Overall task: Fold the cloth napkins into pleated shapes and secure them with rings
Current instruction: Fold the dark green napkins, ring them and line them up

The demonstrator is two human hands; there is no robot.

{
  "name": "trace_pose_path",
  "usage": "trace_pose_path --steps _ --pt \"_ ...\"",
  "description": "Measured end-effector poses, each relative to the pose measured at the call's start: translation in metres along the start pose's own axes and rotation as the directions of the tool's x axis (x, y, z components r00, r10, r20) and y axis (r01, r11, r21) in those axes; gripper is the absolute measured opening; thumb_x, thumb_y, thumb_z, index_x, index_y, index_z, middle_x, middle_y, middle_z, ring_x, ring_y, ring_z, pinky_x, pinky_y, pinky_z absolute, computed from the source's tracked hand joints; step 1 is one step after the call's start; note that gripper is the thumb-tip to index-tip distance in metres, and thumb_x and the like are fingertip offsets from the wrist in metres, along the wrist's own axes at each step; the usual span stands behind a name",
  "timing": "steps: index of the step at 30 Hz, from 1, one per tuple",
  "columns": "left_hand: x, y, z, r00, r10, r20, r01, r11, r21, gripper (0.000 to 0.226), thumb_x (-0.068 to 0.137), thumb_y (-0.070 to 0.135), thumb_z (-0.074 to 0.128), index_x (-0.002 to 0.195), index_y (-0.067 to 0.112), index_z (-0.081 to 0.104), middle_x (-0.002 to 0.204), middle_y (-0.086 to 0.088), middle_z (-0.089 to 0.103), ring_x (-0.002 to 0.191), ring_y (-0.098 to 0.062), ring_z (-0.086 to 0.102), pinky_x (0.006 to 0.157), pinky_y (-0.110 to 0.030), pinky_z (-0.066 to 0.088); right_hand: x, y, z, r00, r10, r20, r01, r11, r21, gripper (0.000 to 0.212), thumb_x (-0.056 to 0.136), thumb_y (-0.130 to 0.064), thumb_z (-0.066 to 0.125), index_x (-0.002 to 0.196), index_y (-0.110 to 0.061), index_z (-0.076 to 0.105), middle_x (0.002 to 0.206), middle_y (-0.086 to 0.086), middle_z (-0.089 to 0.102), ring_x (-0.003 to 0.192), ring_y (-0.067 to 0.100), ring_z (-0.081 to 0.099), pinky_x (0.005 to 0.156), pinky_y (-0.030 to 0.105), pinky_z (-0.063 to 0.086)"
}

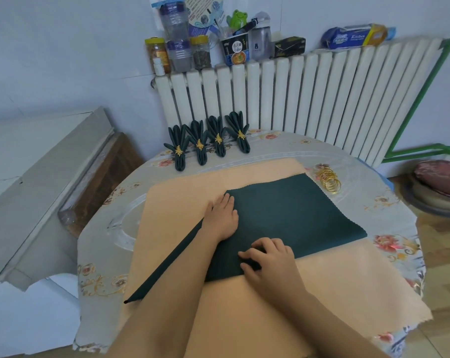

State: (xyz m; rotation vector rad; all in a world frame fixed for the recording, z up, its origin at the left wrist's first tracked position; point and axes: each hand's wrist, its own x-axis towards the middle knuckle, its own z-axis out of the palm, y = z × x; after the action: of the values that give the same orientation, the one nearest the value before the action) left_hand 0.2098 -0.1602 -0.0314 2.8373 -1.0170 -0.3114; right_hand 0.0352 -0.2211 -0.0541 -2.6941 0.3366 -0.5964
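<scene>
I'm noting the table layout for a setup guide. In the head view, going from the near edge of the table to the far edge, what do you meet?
Right hand → left hand → loose gold rings → four finished napkins → radiator.

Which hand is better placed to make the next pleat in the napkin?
Right, probably. The right hand already has its fingers curled on the napkin at its near edge, seemingly pinching a fold. The left hand lies flat, pressing the cloth down, so it suits anchoring.
</scene>
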Motion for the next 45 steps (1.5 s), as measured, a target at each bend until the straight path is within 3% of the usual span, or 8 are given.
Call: trace_pose_path --steps 9,14,20,25,30,33,35,45 --pt "0.012 0.006 0.015 0.996 -0.004 -0.086 0.004 1.000 0.011 0.054 0.102 0.030 0.014 0.153 0.014 0.002 0.160 0.000 -0.003 0.147 -0.011 -0.005 0.120 -0.035 -0.002 0.035 0.023 -0.020 0.975 -0.030 0.220 0.015 0.997 0.071 0.023 0.086 -0.047 0.054 0.101 -0.039 0.069 0.102 -0.013 0.054 0.097 0.009 0.044 0.082 0.024 0.036" --pt "0.012 0.004 0.017 0.993 -0.002 -0.117 0.002 1.000 -0.004 0.054 0.102 0.031 0.014 0.153 0.016 0.002 0.160 0.002 -0.003 0.146 -0.009 -0.005 0.120 -0.034 -0.002 0.113 0.071 -0.021 0.985 0.098 0.143 -0.079 0.987 -0.137 0.034 0.094 -0.027 0.044 0.126 -0.030 0.056 0.126 -0.005 0.054 0.115 0.020 0.044 0.093 0.032 0.037" --pt "0.016 0.006 0.020 0.986 0.000 -0.168 -0.003 1.000 -0.019 0.054 0.102 0.031 0.015 0.153 0.018 0.005 0.160 0.004 -0.001 0.146 -0.007 -0.004 0.120 -0.033 -0.002 0.182 0.118 -0.015 0.912 0.238 0.335 -0.127 0.938 -0.321 0.050 0.096 -0.017 0.036 0.145 -0.021 0.028 0.151 0.002 0.029 0.138 0.025 0.021 0.111 0.041 0.014" --pt "0.021 0.003 0.018 0.983 -0.009 -0.184 0.001 0.999 -0.039 0.054 0.101 0.031 0.017 0.153 0.018 0.007 0.160 0.005 0.001 0.146 -0.006 -0.002 0.120 -0.032 -0.001 0.220 0.122 -0.031 0.843 0.287 0.455 0.004 0.842 -0.539 0.040 0.095 -0.034 0.043 0.130 -0.016 0.045 0.136 0.009 0.043 0.131 0.030 0.028 0.112 0.050 0.012" --pt "0.019 -0.001 0.019 0.983 -0.025 -0.180 0.016 0.999 -0.051 0.054 0.101 0.030 0.018 0.153 0.019 0.008 0.160 0.005 0.003 0.146 -0.006 0.000 0.120 -0.032 -0.001 0.216 0.114 -0.058 0.840 0.299 0.452 0.088 0.747 -0.659 0.020 0.091 -0.026 0.050 0.105 -0.018 0.060 0.114 0.005 0.053 0.115 0.027 0.042 0.108 0.047 0.018" --pt "0.021 -0.001 0.017 0.980 -0.029 -0.196 0.013 0.997 -0.082 0.054 0.101 0.030 0.019 0.153 0.018 0.009 0.160 0.005 0.006 0.146 -0.007 0.003 0.120 -0.032 0.000 0.197 0.095 -0.082 0.897 0.231 0.377 0.058 0.784 -0.619 0.012 0.089 -0.011 0.047 0.093 -0.016 0.058 0.078 -0.002 0.052 0.070 0.015 0.048 0.079 0.030 0.037" --pt "0.021 0.000 0.015 0.978 -0.031 -0.207 0.005 0.992 -0.125 0.054 0.102 0.031 0.019 0.153 0.017 0.011 0.160 0.003 0.010 0.146 -0.008 0.006 0.120 -0.032 0.002 0.177 0.077 -0.092 0.930 0.172 0.324 0.057 0.805 -0.590 0.018 0.089 -0.012 0.048 0.100 -0.016 0.061 0.080 -0.001 0.056 0.071 0.016 0.051 0.067 0.026 0.033" --pt "0.011 0.005 0.013 0.961 -0.031 -0.275 -0.040 0.967 -0.250 0.060 0.101 0.044 0.023 0.153 0.018 0.008 0.157 -0.003 0.023 0.144 -0.015 0.019 0.119 -0.038 0.009 0.069 0.027 -0.054 0.984 0.019 0.175 0.001 0.993 -0.116 0.026 0.092 -0.030 0.051 0.112 -0.027 0.067 0.107 -0.006 0.068 0.099 0.015 0.059 0.090 0.029 0.042"
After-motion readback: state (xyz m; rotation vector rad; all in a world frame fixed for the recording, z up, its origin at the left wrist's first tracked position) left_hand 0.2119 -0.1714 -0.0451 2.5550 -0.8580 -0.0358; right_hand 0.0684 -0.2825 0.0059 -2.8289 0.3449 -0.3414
